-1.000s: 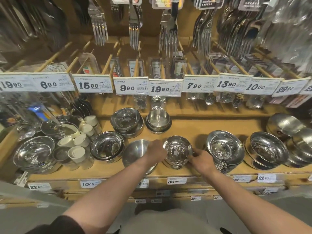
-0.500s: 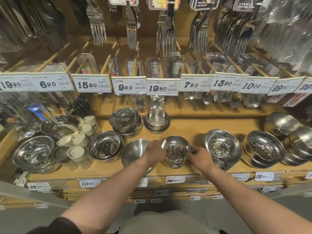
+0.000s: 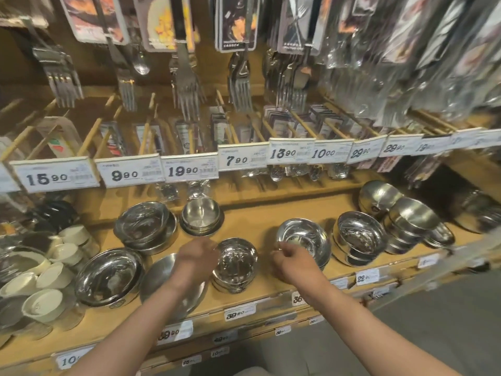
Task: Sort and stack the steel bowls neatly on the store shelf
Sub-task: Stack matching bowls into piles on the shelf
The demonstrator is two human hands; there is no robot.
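Note:
A small stack of shiny steel bowls (image 3: 236, 263) stands near the front edge of the wooden shelf (image 3: 252, 213). My left hand (image 3: 195, 257) is at its left rim with the fingers curled against it. My right hand (image 3: 290, 257) is off to the right of that stack, apart from it. Its fingers are loosely curled and hold nothing, just in front of a wider bowl stack (image 3: 305, 238). A matte steel bowl (image 3: 165, 283) lies partly under my left forearm.
More bowl stacks stand at the front left (image 3: 108, 275), at the back (image 3: 145, 226) (image 3: 201, 216) and on the right (image 3: 360, 238) (image 3: 412, 225). White cups (image 3: 43, 305) crowd the left end. Packaged forks (image 3: 187, 90) hang above a row of price tags (image 3: 189, 170).
My right hand has let go of the small stack and drifted right. My left hand stays at the stack's left rim. The view has swung toward the right.

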